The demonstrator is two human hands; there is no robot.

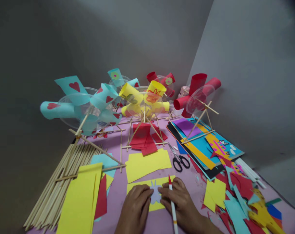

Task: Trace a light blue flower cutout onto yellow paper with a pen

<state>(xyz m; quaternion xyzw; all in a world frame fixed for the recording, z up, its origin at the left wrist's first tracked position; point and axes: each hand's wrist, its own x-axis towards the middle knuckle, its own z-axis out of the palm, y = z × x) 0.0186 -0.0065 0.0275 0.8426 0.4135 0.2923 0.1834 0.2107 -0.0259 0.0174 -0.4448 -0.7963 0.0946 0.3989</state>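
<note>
In the head view a pale lavender paper butterfly (155, 192) lies flat on a yellow paper strip (163, 205). The fingers of my left hand (137, 204) are curled together at its left edge, pressing it down. On the opposite edge rest the fingertips of my right hand (182, 201). That hand also grips a white marker (173, 213) with a red tip end, which points away from me. Just beyond lies a larger stack of yellow paper (147, 164). Black-handled scissors (179, 161) sit to its right, blades pointing away.
Paper-and-stick pinwheels in blue (76, 104), yellow (144, 100) and red (197, 94) stand behind. Wooden sticks (55, 185) and yellow sheets (79, 195) lie left. Red paper (142, 138) is mid-table. Coloured sheets (201, 152), scraps (237, 201) and a yellow tool (261, 211) fill the right.
</note>
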